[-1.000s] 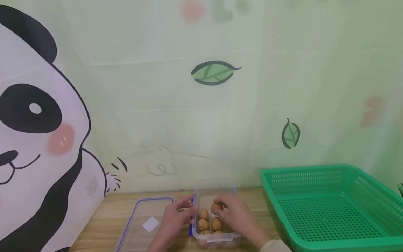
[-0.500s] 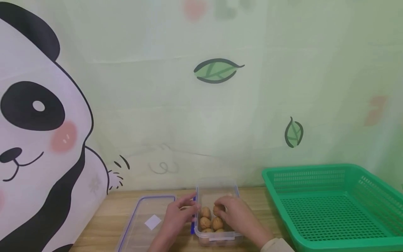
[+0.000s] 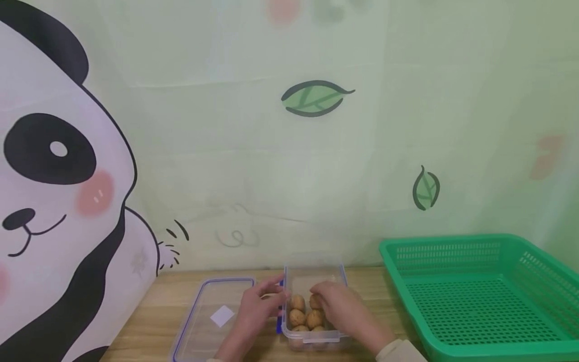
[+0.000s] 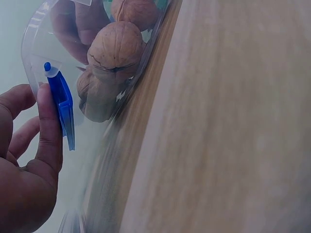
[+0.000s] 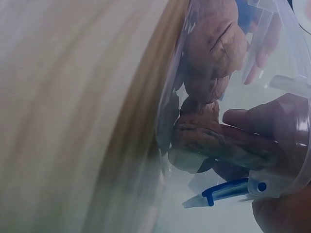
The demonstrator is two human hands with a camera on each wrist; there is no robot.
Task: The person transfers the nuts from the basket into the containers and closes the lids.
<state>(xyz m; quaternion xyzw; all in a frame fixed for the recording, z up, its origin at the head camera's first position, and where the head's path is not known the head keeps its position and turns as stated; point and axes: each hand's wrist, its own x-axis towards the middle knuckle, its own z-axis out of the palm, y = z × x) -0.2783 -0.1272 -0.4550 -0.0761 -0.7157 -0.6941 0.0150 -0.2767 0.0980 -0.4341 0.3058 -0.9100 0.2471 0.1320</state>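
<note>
A clear plastic box point(image 3: 318, 340) with blue clips stands on the wooden table with several walnuts point(image 3: 297, 317) inside. My right hand point(image 3: 341, 307) reaches into the box from the right. Its fingers hold a walnut point(image 3: 314, 301) low in the box, beside the others, and partly cover it. The right wrist view shows this walnut point(image 5: 194, 141) through the clear wall. At the left side of the box is my left hand point(image 3: 259, 307), its fingers extended. In the left wrist view, the left fingers point(image 4: 48, 131) touch the box's side beside a blue clip point(image 4: 62, 102).
The clear lid point(image 3: 199, 322) with a blue seal and a white label lies on the table left of the box. A green perforated basket point(image 3: 479, 311) stands to the right. Behind the table hangs a light green cloth point(image 3: 253, 176) with a panda print.
My right hand has lowered slightly into the box with the walnut. The left hand stays at the box's side. The whole head view has shifted a little.
</note>
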